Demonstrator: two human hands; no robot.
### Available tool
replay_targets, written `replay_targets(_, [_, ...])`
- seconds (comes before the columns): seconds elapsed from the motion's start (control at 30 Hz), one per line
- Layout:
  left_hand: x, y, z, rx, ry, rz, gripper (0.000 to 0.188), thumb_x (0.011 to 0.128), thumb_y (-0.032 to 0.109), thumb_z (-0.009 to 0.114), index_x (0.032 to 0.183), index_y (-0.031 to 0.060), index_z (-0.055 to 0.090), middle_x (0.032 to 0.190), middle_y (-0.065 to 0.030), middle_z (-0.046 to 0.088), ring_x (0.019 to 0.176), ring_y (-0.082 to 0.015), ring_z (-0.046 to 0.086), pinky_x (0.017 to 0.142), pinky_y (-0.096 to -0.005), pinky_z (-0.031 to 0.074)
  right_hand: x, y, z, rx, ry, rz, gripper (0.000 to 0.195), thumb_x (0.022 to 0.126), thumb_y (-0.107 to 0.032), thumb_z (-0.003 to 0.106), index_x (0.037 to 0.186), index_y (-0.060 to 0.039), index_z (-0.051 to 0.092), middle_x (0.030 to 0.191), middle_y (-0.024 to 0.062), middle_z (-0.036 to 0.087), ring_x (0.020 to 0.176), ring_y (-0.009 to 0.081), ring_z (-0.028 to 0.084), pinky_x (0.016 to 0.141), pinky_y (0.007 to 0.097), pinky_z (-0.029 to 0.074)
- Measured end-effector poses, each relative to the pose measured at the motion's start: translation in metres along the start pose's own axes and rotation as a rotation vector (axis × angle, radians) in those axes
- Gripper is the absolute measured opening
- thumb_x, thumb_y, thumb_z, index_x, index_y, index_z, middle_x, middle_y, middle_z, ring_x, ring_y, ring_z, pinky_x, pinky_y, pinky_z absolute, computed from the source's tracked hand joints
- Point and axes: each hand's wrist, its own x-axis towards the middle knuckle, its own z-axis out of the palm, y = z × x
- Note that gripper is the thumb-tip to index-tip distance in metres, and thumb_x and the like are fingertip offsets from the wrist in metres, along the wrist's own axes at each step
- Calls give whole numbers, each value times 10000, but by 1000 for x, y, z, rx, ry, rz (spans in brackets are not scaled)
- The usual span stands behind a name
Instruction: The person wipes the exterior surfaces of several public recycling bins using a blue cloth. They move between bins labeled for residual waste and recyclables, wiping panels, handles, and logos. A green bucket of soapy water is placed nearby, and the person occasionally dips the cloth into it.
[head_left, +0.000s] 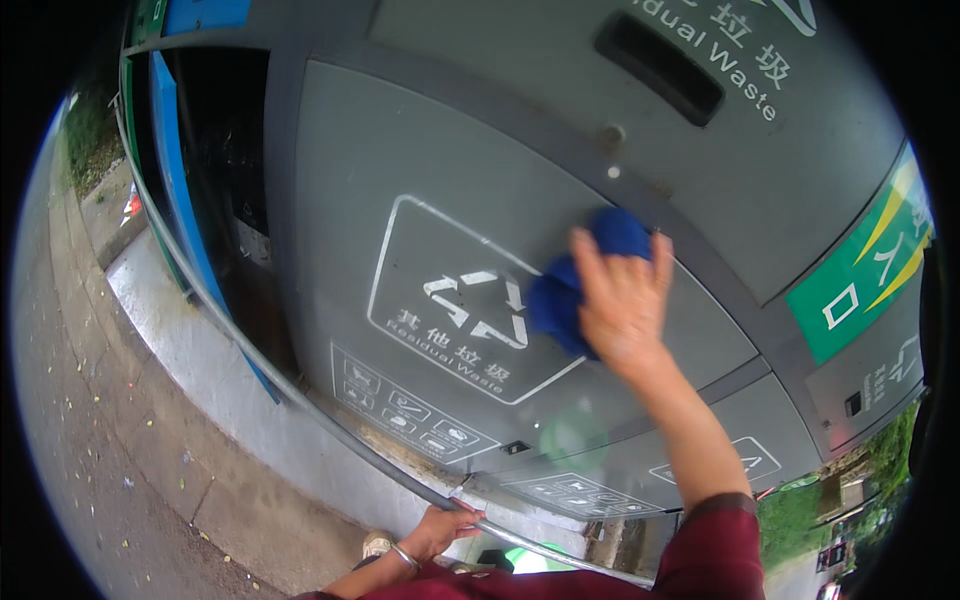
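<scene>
My right hand (626, 307) presses a blue cloth (559, 300) against the grey front panel (352, 165) of a waste bin cabinet, its fingers spread over the fabric. The cloth lies at the right side of a white recycling symbol (480, 307) with writing below it. Lower down, my left hand (442, 529), with a bracelet at the wrist, grips a round metal rail (367, 457) that runs in front of the cabinet. Part of the panel is hidden behind the cloth and my right forearm.
A blue door (176, 172) stands ajar at the left beside a dark compartment (225, 165). Above is a dark slot-like recess (660, 69). A green sign (840, 300) is at the right. Paving with scattered leaves (135, 435) borders a pale ledge (247, 390). A shoe (377, 543) shows below.
</scene>
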Motion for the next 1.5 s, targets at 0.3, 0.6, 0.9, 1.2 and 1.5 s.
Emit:
replay_targets(0.3, [0, 3, 13, 2, -35, -39, 129, 791, -57, 585, 885, -5, 513, 962, -184, 602, 943, -271, 611, 758, -377, 569, 67, -33, 34, 244, 127, -227, 420, 729, -97, 496, 1142, -26, 532, 810, 22, 513, 869, 163, 512, 1071, 514, 168])
replay_targets(0.6, [-2, 17, 26, -15, -120, -122, 126, 805, -59, 572, 875, 24, 508, 992, -166, 593, 978, -265, 593, 835, -417, 535, -95, 85, -53, -212, 86, 350, 689, 533, 52, 537, 1214, -50, 520, 979, 135, 564, 1016, 290, 507, 1066, 550, 134])
replay_targets(0.9, [8, 38, 57, 25, -77, -48, 97, 827, -46, 537, 898, 19, 529, 1020, -164, 587, 978, -269, 590, 841, -422, 528, 81, 41, -25, 186, 303, 148, 477, 725, -41, 495, 1202, -37, 475, 725, 77, 511, 798, 236, 518, 1014, 486, 253])
replay_targets(1.2, [13, 48, 79, 86, -104, -1, 83, 834, -20, 525, 900, 29, 537, 1002, -148, 592, 944, -255, 595, 837, -426, 521, 60, 66, -19, 233, 480, 60, 247, 678, -101, 551, 919, -47, 539, 771, 77, 490, 749, 245, 492, 779, 411, 367])
replay_targets(1.5, [5, 75, 119, 110, -49, 17, 99, 819, 10, 546, 875, 91, 532, 986, -114, 598, 942, -252, 585, 853, -425, 502, -103, 104, -51, 68, 389, 197, 277, 666, -128, 566, 943, -128, 573, 847, 65, 485, 741, 213, 464, 807, 402, 358])
